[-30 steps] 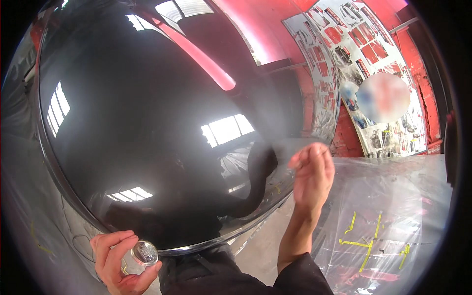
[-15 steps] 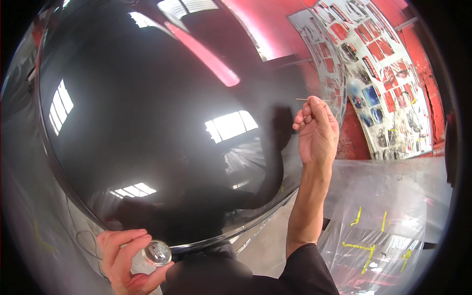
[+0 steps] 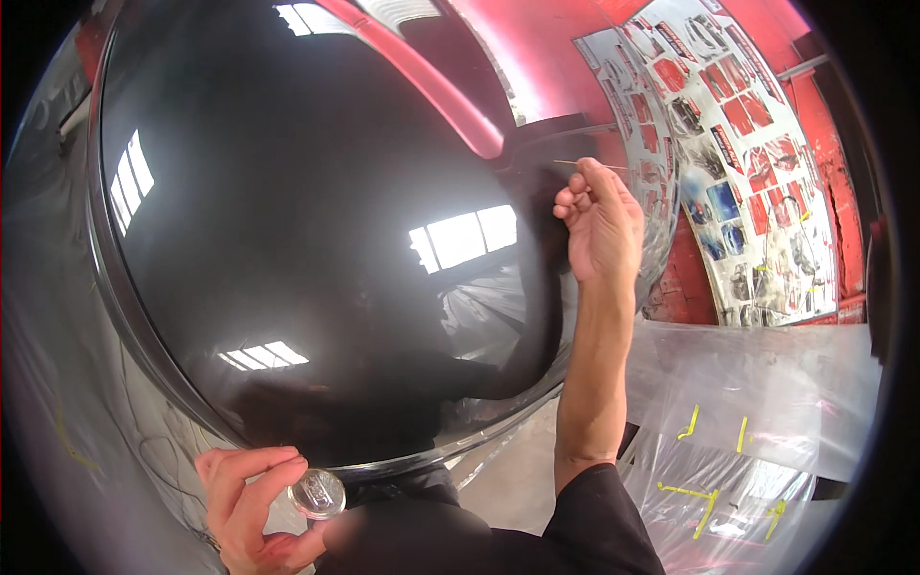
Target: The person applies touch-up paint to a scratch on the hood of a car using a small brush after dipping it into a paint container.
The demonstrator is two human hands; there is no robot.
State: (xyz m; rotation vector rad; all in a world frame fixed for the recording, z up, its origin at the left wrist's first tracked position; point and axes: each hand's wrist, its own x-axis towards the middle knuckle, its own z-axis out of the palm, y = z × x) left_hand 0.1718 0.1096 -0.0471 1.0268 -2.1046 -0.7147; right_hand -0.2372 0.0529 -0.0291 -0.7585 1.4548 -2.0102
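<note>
Head view shows the person's left hand (image 3: 251, 508), at seven o'clock, gripping a small round container (image 3: 318, 493), while the right hand (image 3: 606, 230), at two o'clock, tightly pinches a thin stick (image 3: 564, 162) beyond the glossy black panel's (image 3: 287, 230) centre.

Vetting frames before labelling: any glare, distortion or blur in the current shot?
Head view: bright window-shaped glare on the black panel; head view: fisheye bows the poster's edges, corners black; head view: right hand fairly sharp, its stick thin and faint; head view: blurred patch at lower middle, beside the dark sleeve.
</note>
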